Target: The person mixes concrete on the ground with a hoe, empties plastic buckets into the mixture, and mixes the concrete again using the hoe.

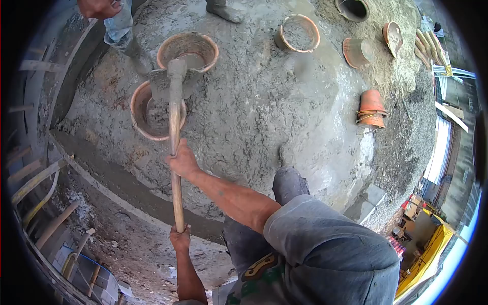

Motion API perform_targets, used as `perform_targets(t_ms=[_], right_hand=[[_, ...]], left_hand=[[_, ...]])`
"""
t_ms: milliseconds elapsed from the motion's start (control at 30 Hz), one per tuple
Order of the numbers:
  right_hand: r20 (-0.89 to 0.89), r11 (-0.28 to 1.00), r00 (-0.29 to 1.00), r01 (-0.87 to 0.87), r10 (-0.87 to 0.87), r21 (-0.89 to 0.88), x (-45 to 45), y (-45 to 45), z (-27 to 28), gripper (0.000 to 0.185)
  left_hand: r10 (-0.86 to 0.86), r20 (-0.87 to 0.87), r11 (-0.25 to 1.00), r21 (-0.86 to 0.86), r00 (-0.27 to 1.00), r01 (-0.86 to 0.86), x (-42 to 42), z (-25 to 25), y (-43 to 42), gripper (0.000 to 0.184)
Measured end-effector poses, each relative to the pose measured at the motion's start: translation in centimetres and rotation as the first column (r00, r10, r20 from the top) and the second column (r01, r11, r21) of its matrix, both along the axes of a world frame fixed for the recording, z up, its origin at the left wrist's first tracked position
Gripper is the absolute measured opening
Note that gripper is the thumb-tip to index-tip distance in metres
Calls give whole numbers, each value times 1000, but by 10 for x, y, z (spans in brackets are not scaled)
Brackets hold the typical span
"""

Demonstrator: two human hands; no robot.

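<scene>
A hoe (176,109) with a wooden handle and a mortar-coated head stretches away from me. My right hand (184,160) is closed around the middle of its handle. Lower down, my left hand (180,238) grips the handle's near end. The hoe's blade (165,85) is over the rim of a bucket (134,109) that holds some wet mortar, and it partly covers that bucket. Just beyond the blade stands a second bucket (168,47) with grey mix in its bottom. Wet grey mortar (239,117) spreads over the ground around them.
Another person's hand (99,7) and boot (141,63) are at the upper left, with another boot (226,11) at the top. A mortar-filled bucket (299,34) stands farther off. Stacked buckets (372,108) lie at right. A low concrete edge (117,188) runs along the left.
</scene>
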State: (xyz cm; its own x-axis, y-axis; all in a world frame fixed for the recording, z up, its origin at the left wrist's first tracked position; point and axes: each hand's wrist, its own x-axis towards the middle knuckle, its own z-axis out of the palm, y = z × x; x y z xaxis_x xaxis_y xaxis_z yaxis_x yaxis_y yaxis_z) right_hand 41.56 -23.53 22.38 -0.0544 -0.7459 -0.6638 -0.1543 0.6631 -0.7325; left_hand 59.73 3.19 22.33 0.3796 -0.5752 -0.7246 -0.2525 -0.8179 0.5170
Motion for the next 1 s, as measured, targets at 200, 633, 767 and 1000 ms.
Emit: perform_targets(t_ms=[200,633,767,1000], right_hand=[[228,825,794,525,-563,210,-144,42,1,36],[-82,586,587,809,-805,35,-590,64,-114,22],[-362,596,564,802,-742,28,-654,39,-183,23],[-450,644,620,755,-643,120,-608,51,-200,12]], left_hand=[[-519,-220,825,125,826,552,-111,37,-12,40],[-186,-940,605,119,285,787,-494,-72,-168,29],[-21,-970,658,168,240,734,-542,-111,-169,28],[43,-934,623,303,355,721,-450,-99,-130,24]])
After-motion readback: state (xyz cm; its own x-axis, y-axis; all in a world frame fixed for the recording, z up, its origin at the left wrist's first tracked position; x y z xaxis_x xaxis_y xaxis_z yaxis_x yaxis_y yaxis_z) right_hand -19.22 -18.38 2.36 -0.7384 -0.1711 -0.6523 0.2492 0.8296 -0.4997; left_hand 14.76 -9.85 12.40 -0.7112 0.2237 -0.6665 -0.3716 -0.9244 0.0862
